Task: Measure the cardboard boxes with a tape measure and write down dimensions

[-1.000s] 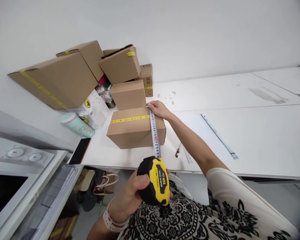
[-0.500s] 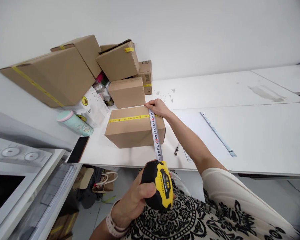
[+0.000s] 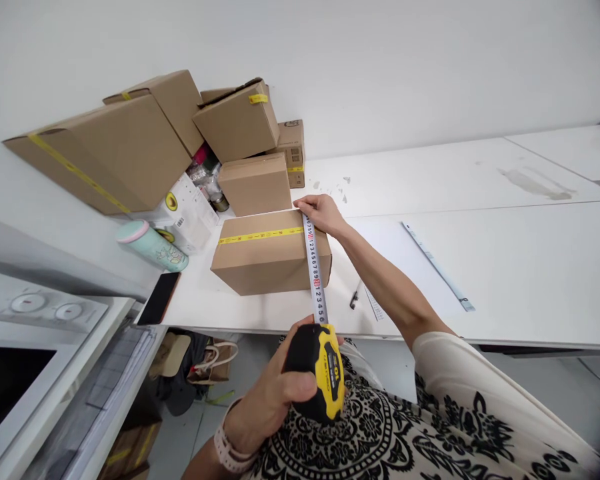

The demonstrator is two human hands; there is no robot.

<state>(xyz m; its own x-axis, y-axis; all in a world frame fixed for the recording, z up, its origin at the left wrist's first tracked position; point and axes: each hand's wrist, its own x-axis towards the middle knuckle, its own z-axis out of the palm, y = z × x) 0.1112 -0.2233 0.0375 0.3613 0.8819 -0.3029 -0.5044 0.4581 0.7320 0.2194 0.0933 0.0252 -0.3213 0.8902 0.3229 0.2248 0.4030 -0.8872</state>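
Pinning the tape blade [image 3: 314, 267] to the far edge of the cardboard box [image 3: 260, 257], the right hand [image 3: 320, 212] holds it flat across the lid. The left hand [image 3: 275, 393], closed around the tape measure case [image 3: 321, 372] just off the desk [image 3: 480, 267], tensions it.

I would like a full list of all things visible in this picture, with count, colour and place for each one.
table: one, white, across the middle.
front box: one, brown with yellow tape, on the table.
tape measure: one, yellow-black case, white blade across the front box.
piled boxes: five, brown, back left by the wall.
bottle: one, mint green with pink lid, lying left of the front box.
phone: one, black, table's near left edge.
pen: one, dark, right of the front box.
left hand: one, below, gripping the tape measure case.
right hand: one, holding the blade's end at the front box's far edge.
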